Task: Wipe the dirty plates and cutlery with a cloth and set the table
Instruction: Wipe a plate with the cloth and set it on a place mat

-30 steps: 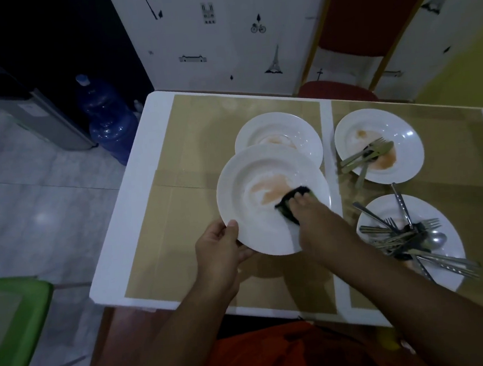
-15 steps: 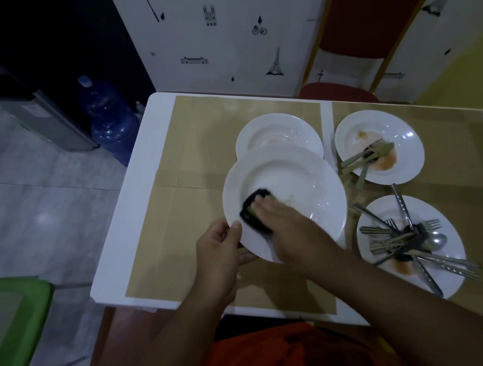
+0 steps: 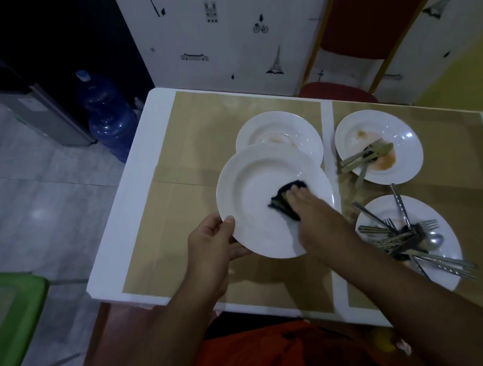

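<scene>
While left hand (image 3: 210,244) pinches plate (image 3: 252,187) rim and right hand (image 3: 310,214) presses cloth (image 3: 287,197) flat, sweep outward past fingertips, keep plate level.

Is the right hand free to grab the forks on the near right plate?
Probably not yet: the right hand presses the cloth into the held plate. The forks lie uncovered close beside it.

2 bare forearms, no sleeves; orange-red garment (image 3: 249,357) over lap, dark folds.
</scene>
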Available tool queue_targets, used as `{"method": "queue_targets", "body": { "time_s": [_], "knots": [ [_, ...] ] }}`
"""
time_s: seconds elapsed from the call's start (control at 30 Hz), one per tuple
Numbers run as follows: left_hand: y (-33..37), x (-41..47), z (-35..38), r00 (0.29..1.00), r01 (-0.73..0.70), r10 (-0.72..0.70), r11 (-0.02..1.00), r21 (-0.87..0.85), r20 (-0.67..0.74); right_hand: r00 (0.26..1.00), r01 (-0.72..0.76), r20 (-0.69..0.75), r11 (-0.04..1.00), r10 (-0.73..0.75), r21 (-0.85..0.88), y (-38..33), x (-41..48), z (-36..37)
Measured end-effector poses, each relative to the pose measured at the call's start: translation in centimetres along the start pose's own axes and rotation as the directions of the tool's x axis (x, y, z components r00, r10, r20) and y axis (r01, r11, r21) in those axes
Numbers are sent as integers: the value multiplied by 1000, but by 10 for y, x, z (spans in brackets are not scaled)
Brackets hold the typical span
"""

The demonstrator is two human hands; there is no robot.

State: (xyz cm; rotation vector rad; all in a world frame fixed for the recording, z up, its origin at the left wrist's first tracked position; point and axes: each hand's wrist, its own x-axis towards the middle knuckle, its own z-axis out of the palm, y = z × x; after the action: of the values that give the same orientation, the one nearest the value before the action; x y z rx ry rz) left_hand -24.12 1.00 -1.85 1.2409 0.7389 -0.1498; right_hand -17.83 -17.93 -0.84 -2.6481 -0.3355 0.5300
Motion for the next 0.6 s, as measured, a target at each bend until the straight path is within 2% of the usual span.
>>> {"method": "queue_targets", "body": {
  "time_s": [0.07, 0.1, 0.2, 0.27, 0.33, 0.43, 0.5, 0.6],
  "knots": [
    [0, -3, 5, 1000, -8, 8, 1000, 14, 27, 998, -20, -66, 999, 22, 25, -6, 11, 1],
    [1, -2, 7, 999, -13, 12, 1000, 17, 32, 998, 22, -62, 999, -20, 31, -12, 11, 1],
    [6, 3, 9, 1000, -16, 15, 1000, 4, 16, 971, 228, 67, 973, -229, 24, -31, -11, 12],
    [6, 5, 6, 1000, -22, 22, 1000, 9, -2, 959, 266, 101, 964, -266, 16, -28, -30, 12],
    [5, 4, 2, 1000, -25, 25, 1000, 1, 4, 979, 187, 84, 982, -187, 1, -11, -31, 5],
    [1, -1, 2, 999, -33, 33, 999, 12, 27, 999, -26, 34, 1000, 26, -9, 8, -16, -7],
    [1, -3, 7, 999, -32, 31, 999, 15, 39, 999, -44, -5, 998, 45, 47, 2, -8, -8],
    [5, -2, 14, 998, -24, 25, 1000, -8, 59, 999, 22, -32, 987, -17, 162, -30, -6, 2]
  ]
}}
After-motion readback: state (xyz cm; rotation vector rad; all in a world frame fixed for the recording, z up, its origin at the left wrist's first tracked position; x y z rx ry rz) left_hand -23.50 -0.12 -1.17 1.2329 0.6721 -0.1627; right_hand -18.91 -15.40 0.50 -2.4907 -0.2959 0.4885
